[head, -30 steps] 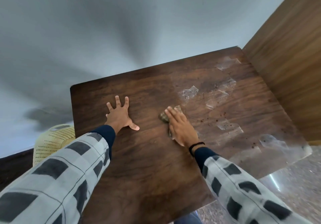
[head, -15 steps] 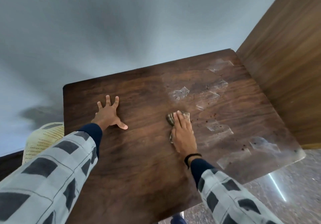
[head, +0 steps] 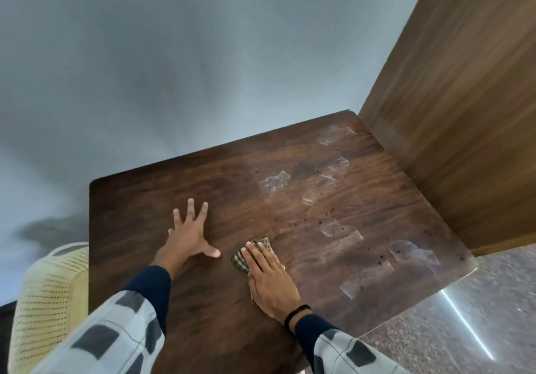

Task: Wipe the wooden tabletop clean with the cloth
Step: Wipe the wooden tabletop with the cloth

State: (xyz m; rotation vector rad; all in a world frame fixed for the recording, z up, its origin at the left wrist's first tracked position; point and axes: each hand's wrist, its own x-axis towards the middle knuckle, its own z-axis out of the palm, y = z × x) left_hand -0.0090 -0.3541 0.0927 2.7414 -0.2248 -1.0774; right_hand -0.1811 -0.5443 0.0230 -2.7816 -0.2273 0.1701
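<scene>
Cloth point(head: 240, 260): small, checked green-brown, bunched. It lies flat on the tabletop point(head: 150, 199), near the middle and a little toward the near edge. Its visible part runs lengthwise under the palm, roughly near to far and leaning slightly left at the far end. The crumpled far end points toward the wall point(head: 203, 54). Most of its outline is hidden, so its full shape cannot be told.

Surface: dark wood grain with rounded corners. Patches of clear tape point(head: 274, 183) are scattered over the right half, with dark specks point(head: 327, 214) among them. A brown wooden panel point(head: 464, 112) stands along the right edge. The wall behind is plain grey. A speckled stone floor point(head: 478, 315) shows at lower right, and a yellow woven seat point(head: 49, 295) at lower left.

Right hand point(head: 269, 281): palm down on the cloth, fingers straight and close together, pressing. Cloth pokes out past the fingertips and along the left side of the hand. A black band point(head: 297, 312) circles the wrist.

Left hand point(head: 188, 236): flat on bare wood just left of the cloth, fingers splayed, its thumb near the cloth but apart from it.
</scene>
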